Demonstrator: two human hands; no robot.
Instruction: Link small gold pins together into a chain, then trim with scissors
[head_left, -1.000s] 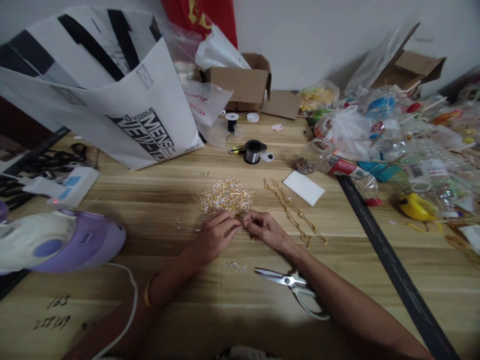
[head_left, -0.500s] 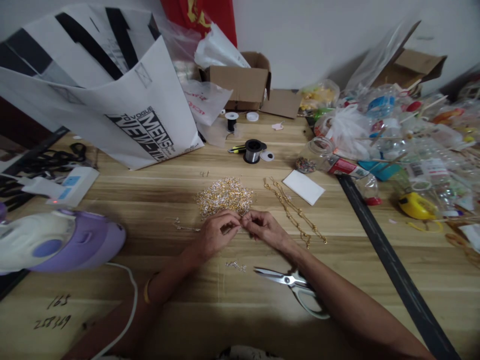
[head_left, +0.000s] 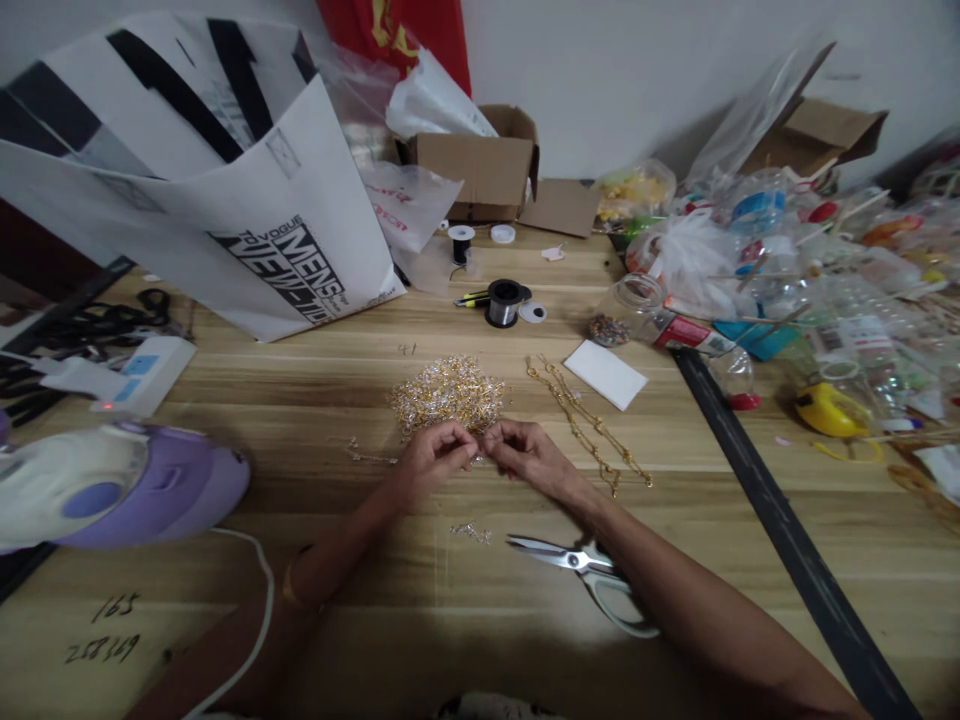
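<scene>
My left hand (head_left: 431, 462) and my right hand (head_left: 529, 455) meet fingertip to fingertip on the wooden table (head_left: 315, 400), just below a heap of small gold and silver metal pieces (head_left: 448, 390). Both hands are closed in a pinch on something tiny from the heap; I cannot make out its shape. A few loose pieces (head_left: 471, 532) lie below my hands. Assembled gold chains (head_left: 589, 428) stretch out to the right of my right hand. White-handled scissors (head_left: 592, 575) lie partly under my right forearm.
A big white printed bag (head_left: 225, 180) leans at the back left. A purple and white appliance (head_left: 120, 485) sits at the left with its cord (head_left: 259, 600). Wire spools (head_left: 504, 300), a white card (head_left: 604, 374), cardboard boxes (head_left: 480, 165) and a clutter of plastic bottles (head_left: 810, 280) fill the back and right.
My left hand's fingers have shifted slightly against the right hand's fingertips. Both hands stay in the same spot by the heap.
</scene>
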